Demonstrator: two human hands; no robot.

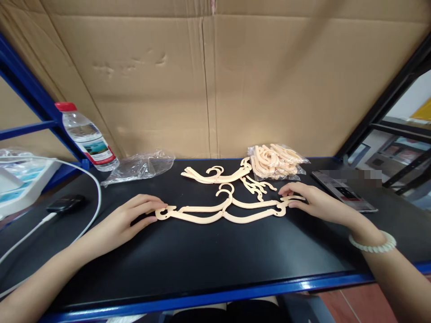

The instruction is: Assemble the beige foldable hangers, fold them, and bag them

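Two cream plastic clothes hangers [198, 218] lie one before the other on the black table, hooks pointing away from me. My left hand [141, 215] pinches the notched left end between thumb and fingers. At the opposite end my right hand [305, 202] is closed around a slim cream piece by the notched tip; whether that piece is joined to the hanger I cannot tell. Just behind lie more cream hangers [202, 178], bunched together. Several small curved cream parts [257, 186] are heaped close to my right fingers.
A clear bag of cream hanger parts [276, 161] sits at the back right, near a phone-like flat device [346, 193]. Crumpled clear plastic [141, 166] and a red-capped water bottle [90, 139] stand back left. A white cable [100, 197] and black device [66, 203] lie left.
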